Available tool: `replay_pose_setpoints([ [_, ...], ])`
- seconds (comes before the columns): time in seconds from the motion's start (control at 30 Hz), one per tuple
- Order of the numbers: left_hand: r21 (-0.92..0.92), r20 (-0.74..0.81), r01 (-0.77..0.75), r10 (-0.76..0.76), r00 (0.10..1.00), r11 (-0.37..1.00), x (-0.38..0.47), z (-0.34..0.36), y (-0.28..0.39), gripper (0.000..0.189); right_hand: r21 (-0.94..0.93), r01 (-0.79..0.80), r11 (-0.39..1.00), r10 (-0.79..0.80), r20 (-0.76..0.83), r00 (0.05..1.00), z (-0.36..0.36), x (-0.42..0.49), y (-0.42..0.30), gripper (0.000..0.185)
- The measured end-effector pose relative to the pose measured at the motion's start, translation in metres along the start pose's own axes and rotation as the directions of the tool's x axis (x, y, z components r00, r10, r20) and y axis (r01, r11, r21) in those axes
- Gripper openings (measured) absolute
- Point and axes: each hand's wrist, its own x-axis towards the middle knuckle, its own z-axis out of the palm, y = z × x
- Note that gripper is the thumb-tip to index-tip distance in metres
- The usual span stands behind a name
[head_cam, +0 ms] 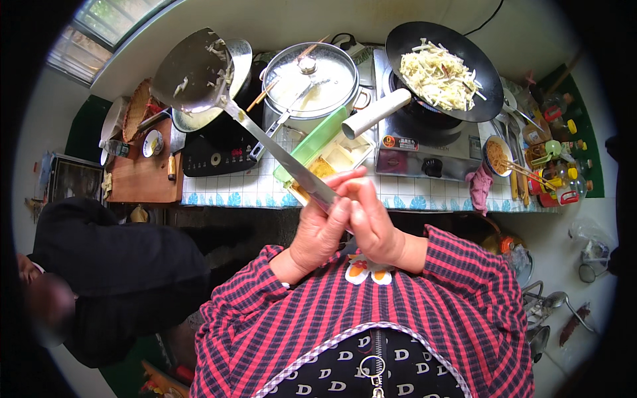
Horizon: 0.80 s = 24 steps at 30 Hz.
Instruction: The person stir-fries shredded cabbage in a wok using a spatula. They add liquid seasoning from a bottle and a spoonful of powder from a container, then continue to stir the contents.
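A large metal wok spatula (278, 149) slants up to the left, bits of pale shredded vegetable stuck to its broad blade. My left hand (316, 236) is closed around the handle's lower end. Pressed against it, with bent fingers, is my right hand (375, 221); whether it also grips the handle is hidden. Right behind my hands sits a seasoning box (351, 151) with a raised green lid and a yellow powder in one compartment. A black wok (490, 99) of shredded vegetables (438, 74) rests on the gas stove (428, 144), its pale handle toward me.
A glass-lidded pot (278, 59) stands behind the box, chopsticks and a ladle on its lid. Left are an induction cooker (219, 159), a cutting board (139, 179) and a knife (174, 144). A person in black (124, 258) is close at left. Bottles (567, 184) and a bowl (497, 154) stand right.
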Motion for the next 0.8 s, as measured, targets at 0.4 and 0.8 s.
replay_pose_setpoints([
  [0.4,-0.301,-0.334,0.131,-0.233,0.913,0.945,-0.057,-0.054,0.02,0.035,-0.569,-0.046,0.821,0.019,-0.054,0.998,-0.035,0.006,0.067,0.018],
  [0.8,-0.159,-0.575,0.013,-0.103,0.812,0.987,-0.072,-0.084,0.001,0.011,-0.736,-0.134,0.663,0.033,-0.149,0.988,-0.067,0.025,0.164,0.032],
])
